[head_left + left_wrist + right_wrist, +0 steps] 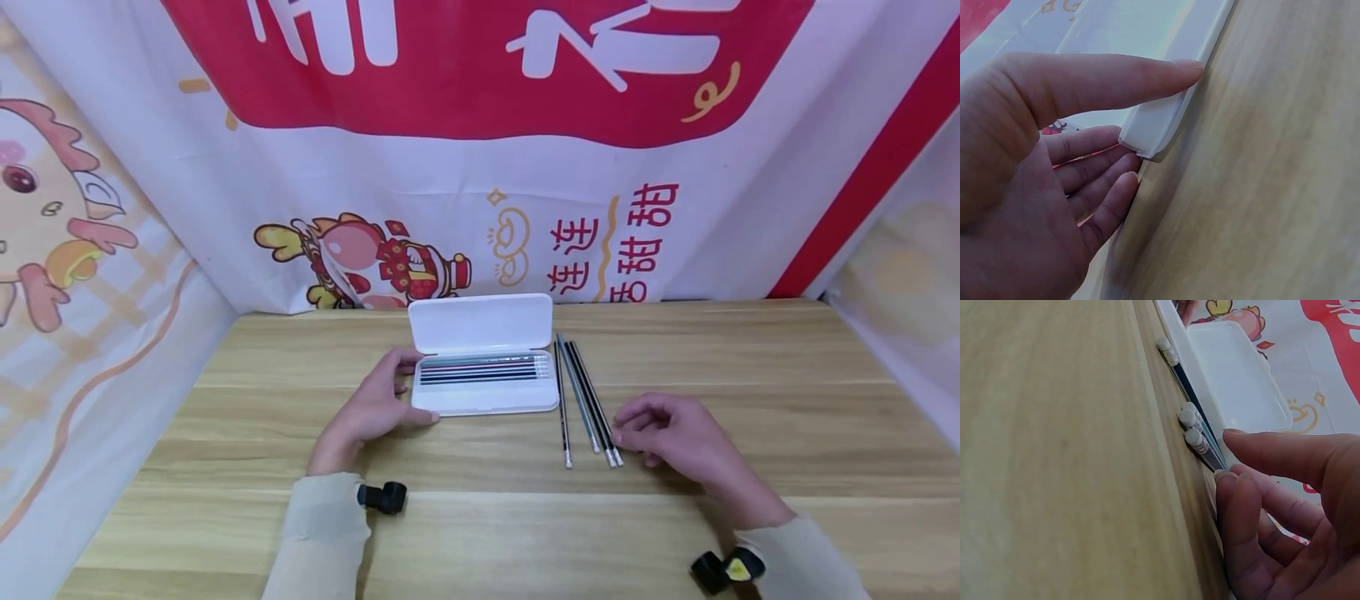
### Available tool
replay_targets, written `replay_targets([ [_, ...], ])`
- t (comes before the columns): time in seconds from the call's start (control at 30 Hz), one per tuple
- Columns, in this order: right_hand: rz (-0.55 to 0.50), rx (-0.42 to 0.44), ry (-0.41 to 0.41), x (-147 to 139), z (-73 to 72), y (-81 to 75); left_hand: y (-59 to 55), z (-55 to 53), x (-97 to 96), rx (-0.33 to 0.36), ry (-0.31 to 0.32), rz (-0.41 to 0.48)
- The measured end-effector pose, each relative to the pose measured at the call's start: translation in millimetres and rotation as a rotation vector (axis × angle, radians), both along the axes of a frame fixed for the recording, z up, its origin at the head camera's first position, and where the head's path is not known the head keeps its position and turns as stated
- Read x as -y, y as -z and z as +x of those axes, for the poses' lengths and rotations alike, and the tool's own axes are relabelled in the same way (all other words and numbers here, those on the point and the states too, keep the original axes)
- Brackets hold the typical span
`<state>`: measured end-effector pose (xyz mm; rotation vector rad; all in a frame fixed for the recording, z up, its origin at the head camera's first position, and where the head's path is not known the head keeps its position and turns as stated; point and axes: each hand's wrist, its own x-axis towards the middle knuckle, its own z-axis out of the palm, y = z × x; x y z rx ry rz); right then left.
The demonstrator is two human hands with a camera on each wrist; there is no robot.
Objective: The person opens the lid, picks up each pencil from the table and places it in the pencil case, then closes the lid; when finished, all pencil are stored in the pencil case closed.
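Observation:
A white pencil case lies with its lid raised toward the back. Inside it, a row of pencils lies side by side, eraser ends to the right. My left hand holds the case's left end, thumb along the front edge and fingertips at the side. Several loose pencils, dark ones and a teal one, lie right of the case with white erasers toward me. Beside these ends is my right hand, its fingers loosely bent and thumb apart from the index finger.
The wooden table stretches around the case. A printed cloth hangs behind the table's far edge, with more cloth at both sides. Each wrist wears a small black camera.

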<state>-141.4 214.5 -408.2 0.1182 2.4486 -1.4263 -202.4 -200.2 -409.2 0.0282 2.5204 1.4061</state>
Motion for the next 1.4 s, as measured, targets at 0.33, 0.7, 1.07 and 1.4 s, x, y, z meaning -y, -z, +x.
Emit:
replay_targets([
  [0.33, 0.107, -0.040, -0.019, 8, 2.6, -3.8, -0.8, 0.3, -0.1, 0.005, 0.009, 0.018],
  [0.7, 0.167, -0.050, -0.022, 12, 3.7, -6.2, -0.1, -0.1, 0.2, 0.007, -0.001, 0.021],
  [1.07, 0.216, -0.031, 0.006, 9, 0.5, -9.1, 0.1, -0.9, -0.2, 0.007, 0.008, 0.026],
  [1.4, 0.200, -0.011, -0.001, 3, -1.0, -10.0, 1.7, -0.9, 1.6, 0.007, 0.006, 0.029],
])
